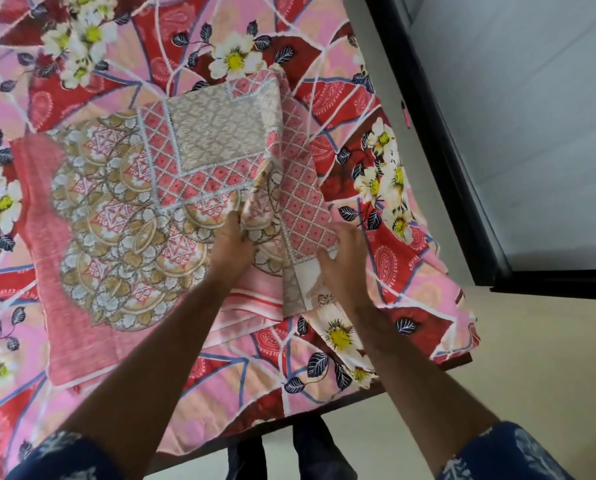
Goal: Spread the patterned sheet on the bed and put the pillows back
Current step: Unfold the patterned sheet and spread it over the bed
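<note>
Left hand (232,242) pinches a raised fold of the folded patterned sheet (123,202); right hand (341,258), fingers spread, presses its flap. The bundle stretches leftward from both hands.

Count taken from my position at the corner of the bed (386,386). One bed. One floral bedsheet (410,254) in red and pink, covering it. One folded patterned sheet (123,209) lying on top, partly opened into layers; I cannot tell how many layers. Two hands, both mine: one left hand (232,247), one right hand (345,261). Two blue printed sleeves (64,455), one per arm. No pillows counted in view.
</note>
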### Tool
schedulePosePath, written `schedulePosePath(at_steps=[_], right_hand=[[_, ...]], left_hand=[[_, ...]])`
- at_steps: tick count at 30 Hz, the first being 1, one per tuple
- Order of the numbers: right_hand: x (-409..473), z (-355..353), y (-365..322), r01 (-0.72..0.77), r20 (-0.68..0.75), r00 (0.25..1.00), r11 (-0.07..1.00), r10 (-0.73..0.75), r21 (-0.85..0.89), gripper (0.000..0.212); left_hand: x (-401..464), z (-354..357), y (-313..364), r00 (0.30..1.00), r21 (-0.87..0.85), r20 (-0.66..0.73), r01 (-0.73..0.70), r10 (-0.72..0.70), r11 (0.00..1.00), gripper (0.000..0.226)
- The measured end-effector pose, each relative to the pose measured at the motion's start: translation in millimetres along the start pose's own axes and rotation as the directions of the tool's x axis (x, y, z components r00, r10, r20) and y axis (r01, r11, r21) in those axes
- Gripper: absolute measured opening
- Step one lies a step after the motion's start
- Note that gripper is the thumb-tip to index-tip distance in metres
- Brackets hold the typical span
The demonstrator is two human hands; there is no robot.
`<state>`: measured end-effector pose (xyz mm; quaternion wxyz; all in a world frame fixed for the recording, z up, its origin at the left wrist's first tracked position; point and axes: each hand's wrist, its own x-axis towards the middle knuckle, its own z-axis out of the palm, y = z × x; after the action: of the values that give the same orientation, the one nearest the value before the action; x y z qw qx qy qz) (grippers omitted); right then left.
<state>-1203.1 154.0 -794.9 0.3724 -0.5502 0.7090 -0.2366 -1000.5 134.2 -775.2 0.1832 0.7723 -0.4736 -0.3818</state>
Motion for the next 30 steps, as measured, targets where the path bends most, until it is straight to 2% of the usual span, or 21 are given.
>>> schedulePosePath(at_steps=[2, 3, 5, 7, 10, 14, 15, 17, 19, 22, 24, 28, 30], right_hand=[[9.0, -4.0, 5.3, -0.108, 0.008, 0.994, 0.989, 0.109, -0.106, 0.054], [13.5, -6.1, 3.3, -0.130, 0.044, 0.990, 0.986, 0.135, -0.105, 0.056], [20.8, -6.4, -4.8, -0.182, 0.153, 0.973, 0.983, 0.176, 0.025, 0.057], [25.9, -5.4, -15.3, -0.214, 0.221, 0.956, 0.974, 0.193, 0.075, 0.046], [27.0, -11.6, -35.9, -0.218, 0.267, 0.949, 0.962, 0.170, 0.163, 0.023], [9.9, -29.4, -88.2, -0.262, 0.311, 0.939, 0.889, 0.145, 0.375, 0.027], [3.0, -33.2, -105.8, -0.271, 0.330, 0.935, 0.867, 0.132, 0.419, 0.035], [-14.9, -44.9, -150.0, -0.207, 0.343, 0.939, 0.849, 0.033, 0.487, 0.051], [-35.2, -57.9, -199.1, -0.122, 0.345, 0.935, 0.839, -0.081, 0.530, 0.056], [-85.8, -87.4, -287.7, 0.019, 0.352, 0.893, 0.804, -0.281, 0.594, 0.048], [-115.9, -108.8, -340.3, 0.064, 0.356, 0.867, 0.787, -0.348, 0.613, 0.050], [-179.6, -159.1, -420.0, 0.125, 0.387, 0.821, 0.795, -0.419, 0.594, 0.029], [-206.1, -176.4, -444.9, 0.128, 0.393, 0.822, 0.807, -0.412, 0.577, 0.023]], left_hand=[[-6.0, -11.2, -8.1, 0.995, -0.007, -0.061, -0.083, 0.082, 0.997, 0.045], [-9.3, -16.8, -9.0, 0.989, -0.042, -0.077, -0.129, 0.126, 0.991, 0.049], [-11.6, -27.0, -13.3, 0.965, -0.034, -0.091, -0.252, 0.248, 0.967, 0.061], [-11.7, -34.1, -15.9, 0.926, 0.028, -0.038, -0.374, 0.375, 0.927, 0.068], [-15.2, -45.1, -10.5, 0.925, 0.143, 0.021, -0.379, 0.380, 0.914, 0.057], [-35.0, -75.4, 22.4, 0.900, 0.094, -0.044, -0.428, 0.433, 0.899, 0.043], [-44.1, -86.5, 35.0, 0.894, 0.061, -0.056, -0.440, 0.444, 0.896, 0.043], [-63.1, -114.2, 57.8, 0.886, -0.006, -0.067, -0.461, 0.459, 0.887, 0.043], [-83.7, -147.3, 79.9, 0.863, -0.032, -0.086, -0.501, 0.497, 0.865, 0.037], [-127.6, -214.4, 108.8, 0.811, -0.089, -0.190, -0.575, 0.553, 0.813, 0.029], [-159.8, -264.0, 129.7, 0.776, -0.136, -0.203, -0.626, 0.597, 0.768, 0.028], [-238.5, -360.4, 167.0, 0.733, -0.286, -0.118, -0.672, 0.670, 0.683, 0.033], [-278.4, -402.5, 174.5, 0.718, -0.337, -0.053, -0.668, 0.695, 0.664, 0.038]])
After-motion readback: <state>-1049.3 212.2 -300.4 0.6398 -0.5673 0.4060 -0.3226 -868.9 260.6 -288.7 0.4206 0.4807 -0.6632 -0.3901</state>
